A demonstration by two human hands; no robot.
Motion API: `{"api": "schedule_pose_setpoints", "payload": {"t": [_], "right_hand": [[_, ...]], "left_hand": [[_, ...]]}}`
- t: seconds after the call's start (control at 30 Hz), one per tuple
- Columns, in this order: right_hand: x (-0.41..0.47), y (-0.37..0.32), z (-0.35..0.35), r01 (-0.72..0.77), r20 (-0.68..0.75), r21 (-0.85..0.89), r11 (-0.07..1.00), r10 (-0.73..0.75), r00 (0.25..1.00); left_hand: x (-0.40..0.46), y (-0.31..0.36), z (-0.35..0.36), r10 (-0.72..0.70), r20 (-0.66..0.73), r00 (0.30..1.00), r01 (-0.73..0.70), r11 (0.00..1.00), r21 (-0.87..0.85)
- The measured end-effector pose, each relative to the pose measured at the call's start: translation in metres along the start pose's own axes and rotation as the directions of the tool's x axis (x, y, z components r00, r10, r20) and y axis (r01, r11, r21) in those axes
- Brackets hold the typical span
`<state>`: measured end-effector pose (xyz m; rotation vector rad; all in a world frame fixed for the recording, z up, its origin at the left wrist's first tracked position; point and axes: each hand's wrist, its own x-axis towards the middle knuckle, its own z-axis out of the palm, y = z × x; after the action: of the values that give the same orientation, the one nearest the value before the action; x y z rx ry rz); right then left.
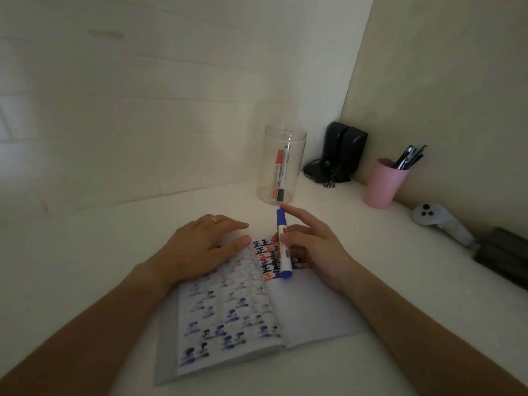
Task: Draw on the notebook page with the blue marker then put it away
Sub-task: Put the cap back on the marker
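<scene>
An open notebook [311, 310] lies on the white desk, its left page covered in blue marks and the top of its right page in rows of blue, black and red characters. My left hand [200, 250] rests flat on the top of the left page, fingers apart. My right hand [311, 247] holds the blue marker [283, 247] over the top of the right page. The marker stands nearly upright and has a blue cap at each end. Behind it stands a clear plastic jar [281, 164] holding a red marker and a black marker.
A pink cup [383, 185] of pens stands at the right by the wall. Black speakers [341, 151] with cables fill the corner. A white controller [440, 221] and a dark object [503, 255] lie along the right wall.
</scene>
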<state>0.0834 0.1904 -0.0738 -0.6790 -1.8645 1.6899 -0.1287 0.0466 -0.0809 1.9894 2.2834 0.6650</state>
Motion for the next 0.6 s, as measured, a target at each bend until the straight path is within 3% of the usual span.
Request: {"api": "schedule_pose_setpoints", "payload": {"t": [0.1,0.17,0.3,0.4,0.47,0.6], "right_hand": [[0.002,-0.023,0.002,0.010,-0.094,-0.020,1.000,-0.012,0.996],[0.015,-0.057,-0.003,0.165,-0.243,-0.122,0.979,-0.191,0.951],[0.057,-0.122,-0.011,0.430,-0.493,-0.318,0.845,-0.535,0.686],[0.090,-0.151,-0.012,0.464,-0.530,-0.493,0.736,-0.677,0.510],[0.110,-0.158,-0.012,0.426,-0.514,-0.563,0.708,-0.704,0.491],[0.142,-0.143,-0.008,0.233,-0.425,-0.720,0.653,-0.681,0.596]], "left_hand": [[-0.004,0.000,-0.002,-0.018,-0.042,0.999,0.016,0.998,-0.057],[-0.003,0.002,-0.006,-0.034,-0.081,0.996,0.026,0.995,-0.093],[-0.008,0.002,-0.005,-0.041,-0.137,0.990,0.032,0.997,-0.070],[-0.009,0.003,-0.007,-0.050,-0.193,0.980,0.036,0.997,-0.074],[-0.006,0.005,-0.009,-0.048,-0.216,0.975,0.036,0.998,-0.058],[-0.002,0.003,-0.009,-0.037,-0.220,0.975,0.035,0.999,-0.015]]}}
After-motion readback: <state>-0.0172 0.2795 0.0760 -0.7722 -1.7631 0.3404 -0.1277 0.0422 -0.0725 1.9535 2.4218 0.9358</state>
